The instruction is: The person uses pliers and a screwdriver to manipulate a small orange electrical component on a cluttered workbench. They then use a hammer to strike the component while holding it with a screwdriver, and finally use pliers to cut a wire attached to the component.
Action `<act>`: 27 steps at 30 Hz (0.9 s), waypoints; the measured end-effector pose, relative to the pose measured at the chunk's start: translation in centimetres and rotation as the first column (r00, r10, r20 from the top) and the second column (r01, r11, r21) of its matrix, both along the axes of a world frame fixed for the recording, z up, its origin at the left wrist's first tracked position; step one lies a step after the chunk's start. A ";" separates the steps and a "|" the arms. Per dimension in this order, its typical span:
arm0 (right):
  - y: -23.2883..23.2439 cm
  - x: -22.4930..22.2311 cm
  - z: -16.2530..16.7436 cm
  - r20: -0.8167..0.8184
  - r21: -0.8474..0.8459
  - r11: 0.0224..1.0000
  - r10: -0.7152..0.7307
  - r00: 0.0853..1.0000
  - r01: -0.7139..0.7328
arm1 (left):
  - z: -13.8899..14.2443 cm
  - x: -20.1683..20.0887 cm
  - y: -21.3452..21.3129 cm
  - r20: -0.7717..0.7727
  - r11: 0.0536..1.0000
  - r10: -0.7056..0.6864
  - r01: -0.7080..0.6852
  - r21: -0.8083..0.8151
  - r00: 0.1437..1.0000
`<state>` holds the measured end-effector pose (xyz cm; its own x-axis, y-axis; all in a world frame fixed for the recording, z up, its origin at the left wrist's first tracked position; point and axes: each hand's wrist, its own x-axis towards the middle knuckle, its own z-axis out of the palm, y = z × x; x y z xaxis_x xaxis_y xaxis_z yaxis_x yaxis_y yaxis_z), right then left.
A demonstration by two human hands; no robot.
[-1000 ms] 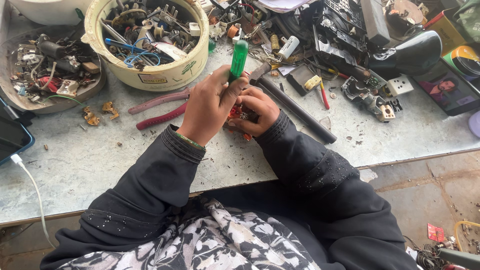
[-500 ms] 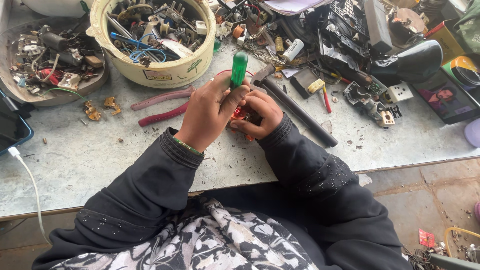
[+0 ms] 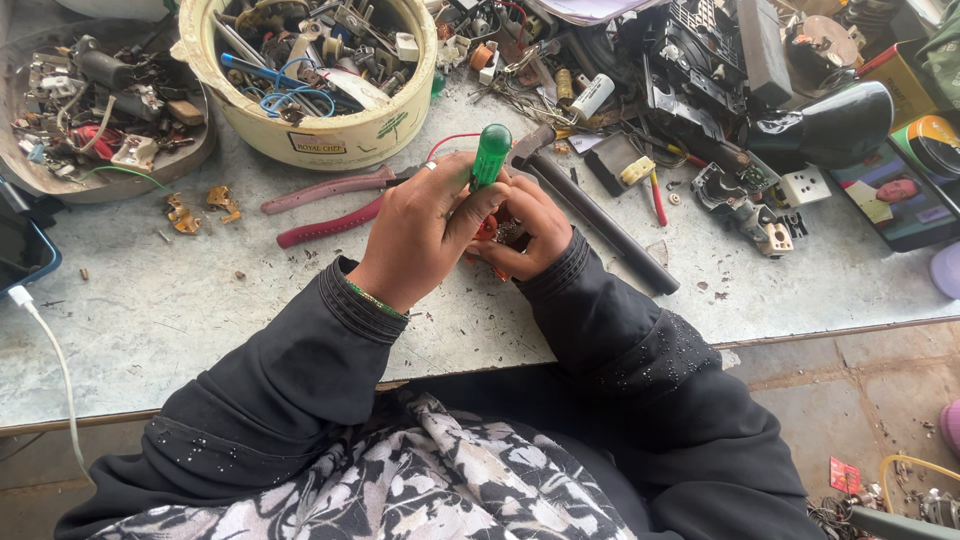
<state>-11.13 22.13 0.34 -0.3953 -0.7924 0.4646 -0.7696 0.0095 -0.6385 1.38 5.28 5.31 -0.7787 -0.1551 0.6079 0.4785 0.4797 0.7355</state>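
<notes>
Screwdriver [image 3: 490, 156], green-handled, is held nearly upright, its long axis tilted slightly right at the top, tip hidden below among the fingers. It is gripped by the closed left hand [image 3: 425, 235] above the desk [image 3: 180, 310]. A small red part [image 3: 492, 232], mostly hidden, is clasped in the curled right hand [image 3: 528, 232] just under the handle. Red-handled pliers [image 3: 330, 205] lie flat to the left, handles pointing left. A round cream tub [image 3: 315, 135] of metal scrap and wires bears a small rectangular label on its near wall. A black rod [image 3: 600, 225] lies diagonally on the right.
</notes>
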 end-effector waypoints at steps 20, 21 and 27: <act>0.6 -0.1 0.1 0.146 0.060 0.998 -0.025 0.989 0.017 | -0.4 -1.0 -0.8 -0.041 0.997 0.073 -0.071 0.040 0.997; 0.7 -0.1 0.0 0.163 0.062 0.998 -0.020 0.986 0.010 | -0.5 -1.1 -0.8 -0.045 0.997 0.068 -0.066 0.042 0.997; 0.4 -0.3 -0.3 0.215 0.070 0.998 -0.018 0.976 0.003 | -0.5 -1.1 -0.9 -0.020 0.995 0.037 -0.035 0.088 0.999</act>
